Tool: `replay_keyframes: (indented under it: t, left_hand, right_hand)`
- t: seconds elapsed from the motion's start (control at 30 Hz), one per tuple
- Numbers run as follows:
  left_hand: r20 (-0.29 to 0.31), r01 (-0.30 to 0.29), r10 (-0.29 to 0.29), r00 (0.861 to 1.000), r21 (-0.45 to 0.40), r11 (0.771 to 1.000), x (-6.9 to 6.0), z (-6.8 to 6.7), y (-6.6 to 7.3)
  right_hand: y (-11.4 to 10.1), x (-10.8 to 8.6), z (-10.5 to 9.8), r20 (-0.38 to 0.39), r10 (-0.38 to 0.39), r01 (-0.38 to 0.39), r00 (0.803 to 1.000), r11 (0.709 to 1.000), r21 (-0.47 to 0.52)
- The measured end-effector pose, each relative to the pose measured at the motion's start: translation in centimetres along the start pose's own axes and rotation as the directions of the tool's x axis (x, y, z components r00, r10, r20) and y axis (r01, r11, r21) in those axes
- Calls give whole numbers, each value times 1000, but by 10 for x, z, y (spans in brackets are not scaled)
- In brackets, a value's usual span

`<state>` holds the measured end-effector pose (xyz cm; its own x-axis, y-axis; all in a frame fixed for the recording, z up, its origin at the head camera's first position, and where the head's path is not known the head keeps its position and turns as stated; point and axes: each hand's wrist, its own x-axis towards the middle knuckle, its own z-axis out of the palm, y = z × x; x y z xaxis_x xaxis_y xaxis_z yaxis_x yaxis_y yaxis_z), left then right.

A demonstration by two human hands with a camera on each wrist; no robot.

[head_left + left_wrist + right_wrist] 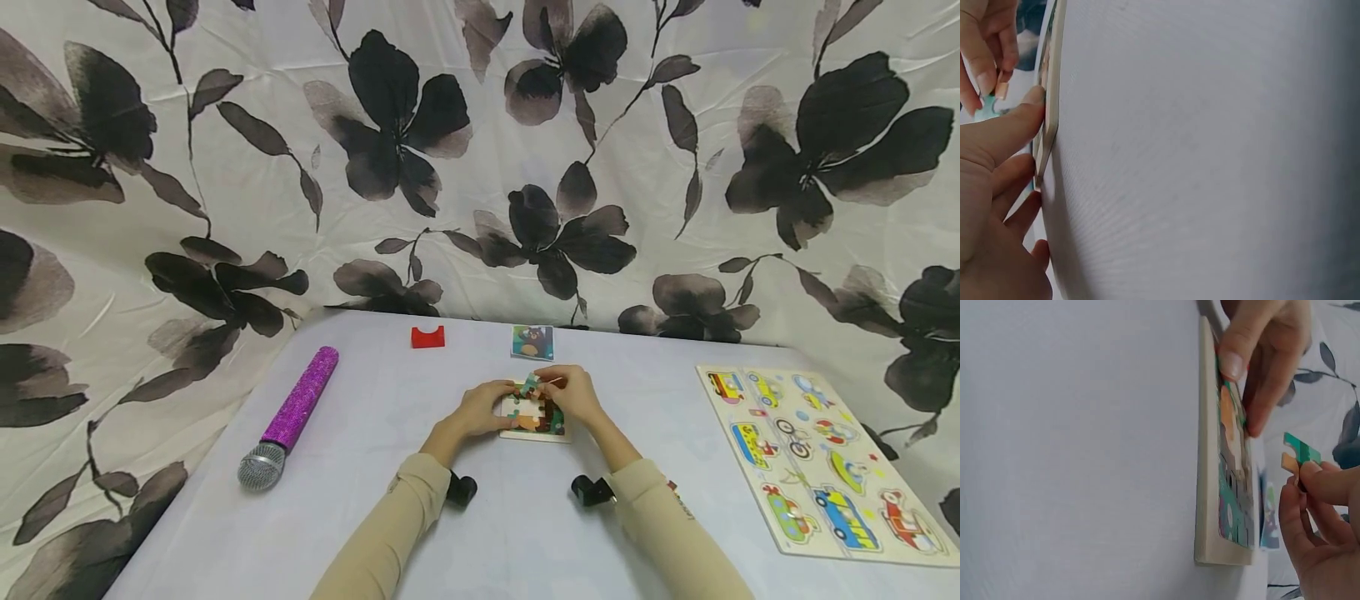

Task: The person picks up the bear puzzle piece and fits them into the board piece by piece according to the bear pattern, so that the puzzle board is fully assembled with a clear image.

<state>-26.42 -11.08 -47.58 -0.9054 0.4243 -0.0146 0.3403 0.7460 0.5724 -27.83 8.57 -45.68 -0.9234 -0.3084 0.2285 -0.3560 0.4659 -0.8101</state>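
Observation:
A small wooden jigsaw board (536, 437), partly filled with brown, orange and green pieces, lies flat on the table. My left hand (477, 410) grips its left side, thumb at the near part and fingers toward the far edge. Above the board's far part, my right hand (576, 393) pinches a green and orange jigsaw piece (1302, 449) between thumb and fingers. In the right wrist view the piece is raised clear of the board. Pale bare wood shows in the middle of the board, and the hands cover some of its edges.
Behind the board lie a small bear picture (532, 342) and a red notched block (428, 337). A glittery purple microphone (300, 404) is at left. On the right lies a large wooden vehicle puzzle (813, 467). Floral cloth (465, 267) hangs behind the table.

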Motion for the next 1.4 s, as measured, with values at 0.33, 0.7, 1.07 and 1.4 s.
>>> replay_keyframes:
  t: [0.33,0.7,1.07,1.4]
  left_hand:
    - [-2,18,-18,1000,-29,999,2,-4,2]
    - [-18,2,-3,1000,-21,1000,2,-2,1]
    - [-38,-23,22,999,-33,999,-1,-3,2]
    - [-32,-9,7,999,-54,999,0,-2,1]
  right_hand:
    - [1,7,8,151,0,6,989,999,-36]
    - [-7,8,20,308,-68,135,949,970,-203]
    - [-11,10,20,269,-57,118,961,969,-219]
    - [-10,12,19,334,-38,116,942,969,-218]
